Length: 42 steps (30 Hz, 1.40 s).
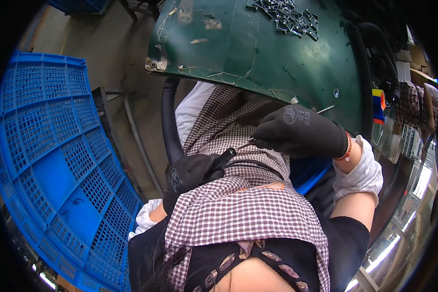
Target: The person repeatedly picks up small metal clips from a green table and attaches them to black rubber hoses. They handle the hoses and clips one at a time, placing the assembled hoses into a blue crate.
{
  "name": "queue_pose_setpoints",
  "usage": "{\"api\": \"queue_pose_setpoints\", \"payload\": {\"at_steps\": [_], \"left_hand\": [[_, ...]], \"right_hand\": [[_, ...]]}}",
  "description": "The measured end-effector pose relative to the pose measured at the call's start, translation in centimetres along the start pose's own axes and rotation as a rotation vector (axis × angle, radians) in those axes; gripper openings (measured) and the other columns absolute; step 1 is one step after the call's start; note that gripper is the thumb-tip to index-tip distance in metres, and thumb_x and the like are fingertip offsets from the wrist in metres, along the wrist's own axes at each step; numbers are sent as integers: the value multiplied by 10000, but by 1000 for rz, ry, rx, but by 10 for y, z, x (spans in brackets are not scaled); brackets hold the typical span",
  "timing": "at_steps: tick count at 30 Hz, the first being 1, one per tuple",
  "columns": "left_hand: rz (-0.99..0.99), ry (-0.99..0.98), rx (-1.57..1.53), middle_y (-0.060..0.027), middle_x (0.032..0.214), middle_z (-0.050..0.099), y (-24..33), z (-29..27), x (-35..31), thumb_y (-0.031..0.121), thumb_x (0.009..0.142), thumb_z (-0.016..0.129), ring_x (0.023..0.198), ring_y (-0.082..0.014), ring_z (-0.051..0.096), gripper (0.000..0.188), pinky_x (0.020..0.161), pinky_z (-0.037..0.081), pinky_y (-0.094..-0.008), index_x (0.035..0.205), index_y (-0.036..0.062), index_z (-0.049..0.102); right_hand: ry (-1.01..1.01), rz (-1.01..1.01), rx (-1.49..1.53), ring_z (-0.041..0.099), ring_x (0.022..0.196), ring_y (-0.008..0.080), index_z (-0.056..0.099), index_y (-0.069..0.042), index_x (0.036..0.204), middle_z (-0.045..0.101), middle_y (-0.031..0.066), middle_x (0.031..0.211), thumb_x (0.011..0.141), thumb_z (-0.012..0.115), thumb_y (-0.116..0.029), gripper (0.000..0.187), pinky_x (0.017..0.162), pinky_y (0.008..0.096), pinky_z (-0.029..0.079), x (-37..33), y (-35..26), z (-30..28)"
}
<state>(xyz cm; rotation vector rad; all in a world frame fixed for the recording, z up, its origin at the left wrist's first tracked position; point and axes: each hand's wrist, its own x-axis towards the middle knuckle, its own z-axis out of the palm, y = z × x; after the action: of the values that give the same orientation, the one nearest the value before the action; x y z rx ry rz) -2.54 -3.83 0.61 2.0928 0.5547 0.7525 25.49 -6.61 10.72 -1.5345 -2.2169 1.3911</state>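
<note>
My left hand (190, 176), in a black glove, is closed around a short black tube (226, 156) with a round open end. My right hand (301, 131), gloved the same way, pinches a thin, dark metal piece (246, 144) between its fingertips. That piece points at the tube's open end; whether its tip is inside, I cannot tell. Both hands are over my lap, in front of a checked apron (248, 214).
A green-topped table (219, 39) lies ahead, with a heap of bent metal clips (289, 17) at its far side. A thin light rod (325, 109) lies by its near edge. To the left stands a large blue plastic crate (53, 175). A curved black bar (170, 121) rises beside my left hand.
</note>
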Motion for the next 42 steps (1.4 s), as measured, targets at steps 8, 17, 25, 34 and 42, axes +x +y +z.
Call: {"api": "queue_pose_setpoints", "payload": {"at_steps": [8, 17, 25, 34, 42], "left_hand": [[-47, -134, -127, -172, 849, 684, -12, 6, -17, 230, 847, 702, 743, -306, 691, 358, 641, 559, -385, 1113, 20, 585], [-138, -278, -107, -160, 870, 694, -16, 9, -27, 246, 878, 656, 776, -300, 694, 308, 673, 558, -385, 1103, 39, 617], [-137, -363, -98, -143, 861, 694, -4, -4, -1, 211, 866, 664, 760, -286, 682, 246, 692, 542, -379, 1041, 40, 650], [-756, 465, -351, -75, 799, 659, -9, -88, -30, 62, 863, 582, 675, -135, 618, 205, 559, 468, -256, 1032, -27, 658], [-149, 290, -633, -84, 867, 611, 46, -262, -106, 114, 923, 550, 647, -158, 555, 129, 588, 475, -285, 968, 1, 592]], "right_hand": [[-42, -73, -178, 632, 730, 324, 645, -56, 808, 628, 114, 725, 761, 642, -128, 87, 655, 408, 510, 12, -14, -8], [-116, -150, -330, 645, 648, 273, 644, -98, 818, 621, 77, 687, 757, 633, -122, 66, 574, 365, 511, 21, -25, -4], [-60, -96, -385, 645, 645, 274, 646, -103, 828, 626, 74, 708, 734, 650, -117, 95, 551, 360, 509, 20, -36, 0], [319, 248, -253, 661, 742, 291, 699, -41, 935, 671, 128, 835, 809, 723, -245, 241, 666, 364, 524, -6, -17, -52], [499, 52, 184, 657, 875, 255, 580, -2, 1224, 669, 169, 999, 865, 656, -148, 395, 786, 339, 512, 29, 12, 6]]}}
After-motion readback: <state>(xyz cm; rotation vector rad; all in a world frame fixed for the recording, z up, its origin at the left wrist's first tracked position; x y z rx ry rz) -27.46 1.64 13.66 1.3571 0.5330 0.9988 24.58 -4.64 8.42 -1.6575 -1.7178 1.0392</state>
